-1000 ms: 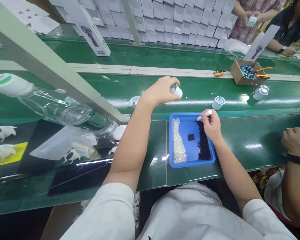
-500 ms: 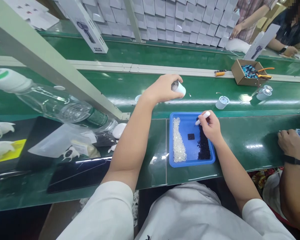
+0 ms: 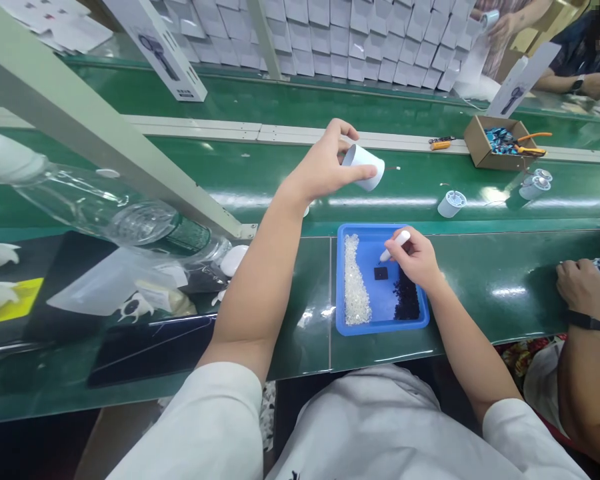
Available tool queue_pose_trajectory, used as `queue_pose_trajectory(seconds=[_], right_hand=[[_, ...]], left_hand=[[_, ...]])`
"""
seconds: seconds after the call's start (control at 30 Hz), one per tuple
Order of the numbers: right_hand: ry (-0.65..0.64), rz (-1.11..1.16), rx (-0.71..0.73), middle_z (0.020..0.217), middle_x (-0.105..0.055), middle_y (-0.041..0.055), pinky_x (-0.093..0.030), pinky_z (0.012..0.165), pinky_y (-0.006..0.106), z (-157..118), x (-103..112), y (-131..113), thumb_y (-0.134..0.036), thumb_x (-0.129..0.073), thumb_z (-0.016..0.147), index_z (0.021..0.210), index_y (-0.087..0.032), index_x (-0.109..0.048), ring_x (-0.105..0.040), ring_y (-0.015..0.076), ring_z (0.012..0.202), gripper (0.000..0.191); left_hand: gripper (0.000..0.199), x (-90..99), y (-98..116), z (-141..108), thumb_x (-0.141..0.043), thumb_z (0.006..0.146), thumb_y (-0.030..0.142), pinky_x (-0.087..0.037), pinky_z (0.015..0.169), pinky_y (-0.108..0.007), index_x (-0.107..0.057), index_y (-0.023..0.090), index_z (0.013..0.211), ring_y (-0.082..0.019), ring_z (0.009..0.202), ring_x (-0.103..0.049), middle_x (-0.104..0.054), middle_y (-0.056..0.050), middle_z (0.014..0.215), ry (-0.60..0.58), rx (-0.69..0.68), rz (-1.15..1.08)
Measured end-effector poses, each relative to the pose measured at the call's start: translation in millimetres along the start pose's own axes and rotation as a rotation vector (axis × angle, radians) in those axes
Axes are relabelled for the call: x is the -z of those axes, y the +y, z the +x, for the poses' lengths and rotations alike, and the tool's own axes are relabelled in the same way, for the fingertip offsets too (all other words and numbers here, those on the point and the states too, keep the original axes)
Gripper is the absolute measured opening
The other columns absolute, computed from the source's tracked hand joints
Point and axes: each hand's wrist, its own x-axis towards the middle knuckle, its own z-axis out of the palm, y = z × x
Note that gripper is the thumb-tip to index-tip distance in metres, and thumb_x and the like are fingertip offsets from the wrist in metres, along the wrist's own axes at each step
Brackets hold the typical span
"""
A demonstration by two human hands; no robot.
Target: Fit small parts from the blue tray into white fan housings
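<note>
My left hand [image 3: 325, 163] grips a pale blue-white hollow cylinder [image 3: 369, 168], tilted on its side above the green bench, with a thin lead showing past its right end. The thumb lies along the near side and part of the fingers is hidden behind it. In my right hand [image 3: 419, 259] is a white pen-like tool [image 3: 399, 243], its dark tip pointing down over a blue tray [image 3: 383, 328]. Just below the tip lies a small black square [image 3: 381, 273]. Clear-white small parts [image 3: 356, 293] line the tray's left side; black small parts [image 3: 407, 300] line the right.
Another pale cylinder [image 3: 451, 204] stands behind the tray, with more cylinders [image 3: 535, 185] further right. A cardboard box [image 3: 497, 153] sits at the back. To the left are a metal post [image 3: 145, 147] and a plastic bottle [image 3: 130, 213]. A co-worker's hand [image 3: 585, 287] is at right.
My left hand has turned the cylinder and shifted it slightly right. My right hand has brought the pen-like tool left, from the black parts to near the black square.
</note>
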Motion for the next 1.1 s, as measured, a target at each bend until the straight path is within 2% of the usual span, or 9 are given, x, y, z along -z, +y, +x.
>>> queue_pose_trajectory(seconds=[0.17,0.3,0.4,0.6,0.73,1.0,1.1], right_hand=[[0.126,0.061,-0.029,0.058,-0.056,-0.0055,-0.042,0.047,0.025,-1,0,0,-0.043,-0.065,0.082,0.069,-0.023,-0.050,-0.055,0.0103,0.048,0.028],[0.169,0.037,0.000,0.054,-0.053,-0.0061,-0.040,0.046,0.024,-2,0,0,-0.040,-0.063,0.083,0.067,-0.023,-0.050,-0.052,0.0095,0.046,0.027],[0.158,-0.020,0.038,0.056,-0.054,-0.0050,-0.040,0.048,0.025,-3,0,0,-0.038,-0.064,0.083,0.066,-0.023,-0.050,-0.050,0.0095,0.048,0.026],[0.072,-0.039,0.032,0.056,-0.054,-0.0048,-0.040,0.049,0.026,-2,-3,1,-0.040,-0.063,0.084,0.069,-0.023,-0.050,-0.051,0.0105,0.048,0.026],[0.039,-0.062,0.083,0.057,-0.054,-0.0044,-0.039,0.050,0.027,-2,-5,1,-0.036,-0.062,0.085,0.068,-0.023,-0.048,-0.051,0.0106,0.049,0.025],[-0.018,-0.228,0.202,0.059,-0.047,-0.0043,-0.035,0.053,0.026,-1,-4,1,-0.031,-0.059,0.086,0.065,-0.023,-0.043,-0.040,0.0100,0.052,0.027],[0.003,-0.224,0.202,0.060,-0.048,-0.0041,-0.036,0.054,0.026,-2,-2,-2,-0.030,-0.058,0.086,0.067,-0.023,-0.044,-0.042,0.0105,0.053,0.025]], left_hand=[[0.039,-6.5,-5,5,-0.071,0.076,0.027,-0.052,0.087,-0.038,-0.041,0.024,0.101,-0.021,0.099,-0.064,-0.063,-0.001,0.093,0.091,0.006,-0.333],[0.033,-9.3,1,4,-0.068,0.082,0.023,-0.052,0.090,-0.040,-0.036,0.023,0.083,-0.019,0.098,-0.062,-0.058,0.000,0.085,0.116,0.028,-0.584],[0.034,-8.8,5,2,-0.067,0.085,0.024,-0.053,0.089,-0.038,-0.033,0.023,0.079,-0.017,0.096,-0.061,-0.058,0.000,0.084,0.115,0.052,-0.698],[0.034,-9.0,8,3,-0.068,0.083,0.024,-0.054,0.089,-0.037,-0.035,0.022,0.077,-0.019,0.102,-0.062,-0.060,-0.001,0.087,0.133,0.130,-0.744],[0.035,-9.9,9,3,-0.069,0.083,0.024,-0.053,0.090,-0.036,-0.035,0.022,0.077,-0.019,0.105,-0.060,-0.060,-0.001,0.088,0.132,0.143,-0.738],[0.028,-11.5,7,5,-0.060,0.087,0.018,-0.053,0.083,-0.032,-0.034,0.021,0.077,-0.011,0.084,-0.062,-0.054,0.001,0.082,0.131,0.104,-0.843],[0.025,-14.0,6,7,-0.062,0.086,0.023,-0.055,0.085,-0.033,-0.038,0.020,0.079,-0.014,0.095,-0.065,-0.059,0.000,0.087,0.135,0.136,-0.875]])
